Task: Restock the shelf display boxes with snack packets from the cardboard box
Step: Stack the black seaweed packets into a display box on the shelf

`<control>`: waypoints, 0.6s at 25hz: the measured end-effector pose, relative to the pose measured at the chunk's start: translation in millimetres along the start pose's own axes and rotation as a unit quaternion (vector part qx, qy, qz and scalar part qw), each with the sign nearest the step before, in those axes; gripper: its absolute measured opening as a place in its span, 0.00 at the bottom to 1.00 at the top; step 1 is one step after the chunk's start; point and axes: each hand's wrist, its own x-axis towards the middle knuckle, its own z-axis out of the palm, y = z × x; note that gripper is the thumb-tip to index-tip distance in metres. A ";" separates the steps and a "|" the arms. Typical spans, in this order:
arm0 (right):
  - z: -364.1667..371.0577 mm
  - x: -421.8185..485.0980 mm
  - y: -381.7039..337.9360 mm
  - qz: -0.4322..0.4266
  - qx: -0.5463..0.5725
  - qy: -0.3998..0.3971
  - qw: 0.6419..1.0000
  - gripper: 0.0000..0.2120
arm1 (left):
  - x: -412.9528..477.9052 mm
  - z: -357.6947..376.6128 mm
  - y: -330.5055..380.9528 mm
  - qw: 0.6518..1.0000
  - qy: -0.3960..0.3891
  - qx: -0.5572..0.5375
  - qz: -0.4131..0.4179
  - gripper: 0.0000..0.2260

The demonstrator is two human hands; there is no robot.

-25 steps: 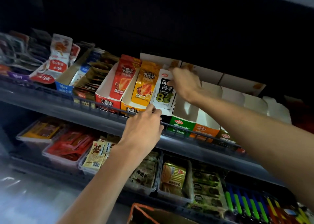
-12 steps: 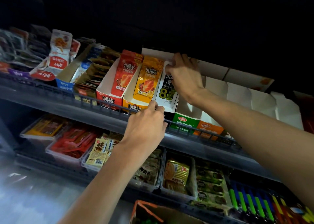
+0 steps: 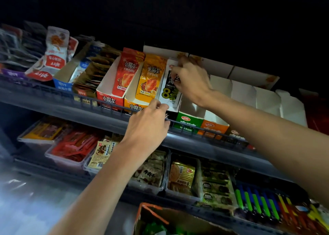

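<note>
A white-and-black snack packet (image 3: 168, 92) with a big "8" stands in a black display box (image 3: 170, 115) on the upper shelf. My right hand (image 3: 191, 79) pinches the packet's upper part from the right, fingers curled over its face. My left hand (image 3: 151, 120) holds the front edge of that display box at the shelf rail, thumb and fingers curled near the packet's bottom corner. The cardboard box (image 3: 170, 218) sits at the bottom edge of the view, open, with green packets inside.
To the left stand an orange display box (image 3: 135, 106) and a red one (image 3: 109, 99), both holding packets. To the right sit white-walled green (image 3: 188, 121) and orange (image 3: 214, 128) boxes. A wire rail (image 3: 204, 129) fronts the shelf. Lower shelf trays (image 3: 149, 186) hold more snacks.
My right hand slid from the top back of the packet down onto its face. My left hand stayed at the box front, and the view shifted slightly.
</note>
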 end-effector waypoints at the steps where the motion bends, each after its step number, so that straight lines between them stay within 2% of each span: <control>1: -3.7 -5.6 0.1 0.002 0.013 0.003 1.000 0.09 | -2.1 -1.1 1.6 1.000 0.010 -0.020 -0.002 0.19; 5: -27.6 -46.5 0.3 0.026 0.123 -0.004 0.992 0.07 | -14.3 -3.8 7.2 0.995 0.053 -0.087 -0.013 0.11; 7: -41.6 -84.9 -1.5 0.042 0.200 -0.043 0.978 0.07 | -21.2 2.0 5.9 0.996 0.023 -0.089 -0.014 0.08; 9: -45.2 -134.4 -8.5 0.039 0.269 -0.085 0.959 0.05 | -33.2 15.2 3.7 0.996 -0.067 -0.066 0.007 0.06; 12: -16.5 -220.1 -28.8 0.033 0.343 -0.153 0.926 0.05 | -60.5 57.1 -0.3 0.971 -0.239 -0.012 0.021 0.05; 13: 2.4 -250.0 -39.4 0.050 0.366 -0.210 0.905 0.06 | -71.2 75.1 -5.4 0.964 -0.263 0.001 0.025 0.06; 15: 42.0 -308.8 -59.3 0.082 0.404 -0.365 0.835 0.07 | -96.6 111.0 -16.8 0.953 -0.299 0.031 0.023 0.09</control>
